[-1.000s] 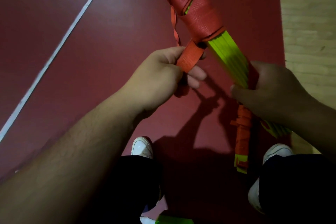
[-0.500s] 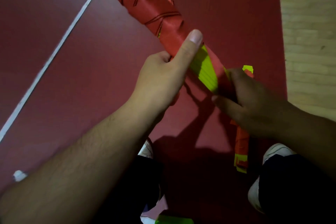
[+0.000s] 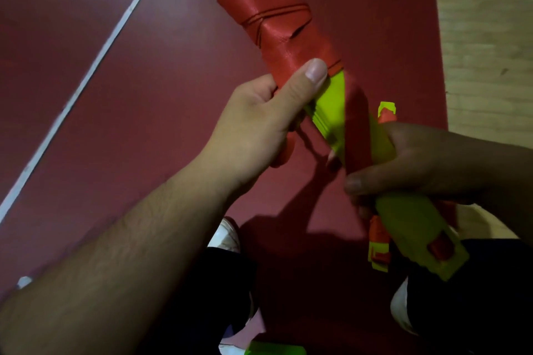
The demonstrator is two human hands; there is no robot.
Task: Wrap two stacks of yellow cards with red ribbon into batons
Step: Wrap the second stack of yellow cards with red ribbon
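Red floor (image 3: 129,167) behind: left hand (image 3: 253,127) clamps the ribbon (image 3: 277,26), right hand (image 3: 427,164) grips the cards (image 3: 331,112); pull turns taut, overlapping.

The left hand (image 3: 253,124) sits farther up the red-ribbon-wrapped yellow card baton (image 3: 271,34) than the right hand (image 3: 427,164) (both over the dark red floor mat (image 3: 144,124)).
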